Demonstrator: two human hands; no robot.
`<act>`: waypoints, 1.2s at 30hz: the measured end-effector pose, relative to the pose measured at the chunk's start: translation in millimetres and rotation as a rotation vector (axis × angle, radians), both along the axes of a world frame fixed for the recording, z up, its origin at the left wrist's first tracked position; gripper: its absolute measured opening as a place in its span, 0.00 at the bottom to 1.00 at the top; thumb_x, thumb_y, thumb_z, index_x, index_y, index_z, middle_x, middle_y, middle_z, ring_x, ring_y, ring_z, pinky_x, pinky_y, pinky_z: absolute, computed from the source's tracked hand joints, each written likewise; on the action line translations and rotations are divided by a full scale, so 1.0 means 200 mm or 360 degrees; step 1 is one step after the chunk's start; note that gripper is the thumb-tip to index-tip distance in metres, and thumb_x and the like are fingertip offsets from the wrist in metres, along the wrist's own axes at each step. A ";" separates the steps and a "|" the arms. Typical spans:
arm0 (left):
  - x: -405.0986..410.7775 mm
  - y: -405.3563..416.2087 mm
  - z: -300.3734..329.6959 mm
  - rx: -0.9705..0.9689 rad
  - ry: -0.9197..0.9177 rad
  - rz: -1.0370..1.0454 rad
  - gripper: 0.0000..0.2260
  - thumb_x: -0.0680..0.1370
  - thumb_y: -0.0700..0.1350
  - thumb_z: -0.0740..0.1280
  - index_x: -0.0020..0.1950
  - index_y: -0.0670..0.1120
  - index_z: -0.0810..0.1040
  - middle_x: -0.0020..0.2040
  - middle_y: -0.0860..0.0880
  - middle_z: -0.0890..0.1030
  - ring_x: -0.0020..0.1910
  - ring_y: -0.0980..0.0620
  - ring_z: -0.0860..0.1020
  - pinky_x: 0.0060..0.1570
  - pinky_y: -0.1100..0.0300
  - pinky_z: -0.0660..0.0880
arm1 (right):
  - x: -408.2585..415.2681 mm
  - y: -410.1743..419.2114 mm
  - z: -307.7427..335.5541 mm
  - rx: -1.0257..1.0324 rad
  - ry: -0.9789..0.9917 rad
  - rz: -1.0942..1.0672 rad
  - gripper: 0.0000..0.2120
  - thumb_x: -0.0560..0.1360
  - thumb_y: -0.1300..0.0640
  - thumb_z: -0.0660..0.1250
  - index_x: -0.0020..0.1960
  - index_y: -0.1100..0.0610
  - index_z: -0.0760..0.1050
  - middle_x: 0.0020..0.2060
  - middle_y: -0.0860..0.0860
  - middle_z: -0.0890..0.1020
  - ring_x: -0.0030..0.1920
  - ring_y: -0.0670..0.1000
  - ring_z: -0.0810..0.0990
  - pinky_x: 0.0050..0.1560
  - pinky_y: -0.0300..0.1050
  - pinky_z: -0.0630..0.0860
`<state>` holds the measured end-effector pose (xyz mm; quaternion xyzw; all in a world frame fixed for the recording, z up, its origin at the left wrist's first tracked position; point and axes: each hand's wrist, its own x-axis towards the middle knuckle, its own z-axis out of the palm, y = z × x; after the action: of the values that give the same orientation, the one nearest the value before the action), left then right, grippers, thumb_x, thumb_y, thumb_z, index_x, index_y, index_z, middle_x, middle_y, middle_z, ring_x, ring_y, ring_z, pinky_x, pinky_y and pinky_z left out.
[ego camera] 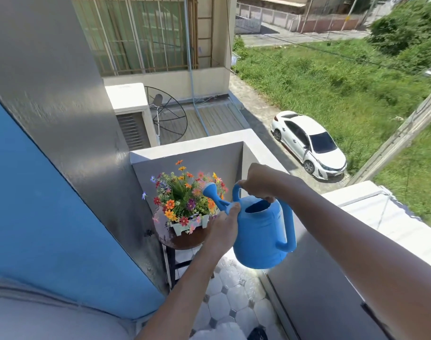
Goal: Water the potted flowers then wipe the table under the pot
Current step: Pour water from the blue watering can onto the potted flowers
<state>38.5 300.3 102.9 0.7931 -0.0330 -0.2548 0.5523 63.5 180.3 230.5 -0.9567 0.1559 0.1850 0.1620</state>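
A blue plastic watering can (263,231) hangs in the air over the balcony corner. Its spout head (209,190) sits just above the colourful flowers (182,195). My right hand (258,182) grips the can's top handle. My left hand (224,227) is pressed against the can's front, where the spout joins the body. The flowers stand in a small white pot (185,225) on a round brown table (182,239) with dark legs. No water stream is visible.
A white balcony wall (244,148) runs behind and to the right of the table. A grey and blue wall (62,192) rises on the left. Tiled floor (234,298) lies below. Far beneath are a white car (307,143) and grass.
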 end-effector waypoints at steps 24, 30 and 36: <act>0.12 -0.02 0.03 0.0017 0.0085 0.0001 0.33 0.74 0.70 0.49 0.54 0.46 0.78 0.47 0.46 0.82 0.44 0.51 0.79 0.41 0.54 0.70 | 0.20 -0.06 -0.09 -0.0005 0.0055 -0.0003 0.13 0.82 0.54 0.61 0.46 0.64 0.72 0.33 0.62 0.81 0.27 0.58 0.83 0.28 0.44 0.78; 0.11 -0.18 0.02 -0.0047 0.0100 -0.0095 0.26 0.80 0.62 0.50 0.54 0.44 0.78 0.42 0.49 0.79 0.41 0.55 0.77 0.42 0.57 0.70 | 0.14 -0.22 -0.09 -0.0017 0.0060 -0.0115 0.16 0.82 0.53 0.60 0.41 0.63 0.71 0.18 0.57 0.78 0.20 0.56 0.79 0.29 0.43 0.77; 0.10 -0.21 -0.03 -0.0056 0.0102 -0.0072 0.26 0.79 0.64 0.51 0.55 0.46 0.77 0.46 0.47 0.82 0.46 0.52 0.80 0.46 0.54 0.74 | 0.12 -0.24 -0.08 0.0069 0.0053 -0.0134 0.19 0.82 0.49 0.59 0.41 0.63 0.72 0.14 0.53 0.74 0.17 0.52 0.75 0.29 0.41 0.74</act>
<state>59.1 259.0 97.6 0.7737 -0.0377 -0.2920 0.5610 87.1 133.0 213.9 -0.9423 0.1948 0.1973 0.1878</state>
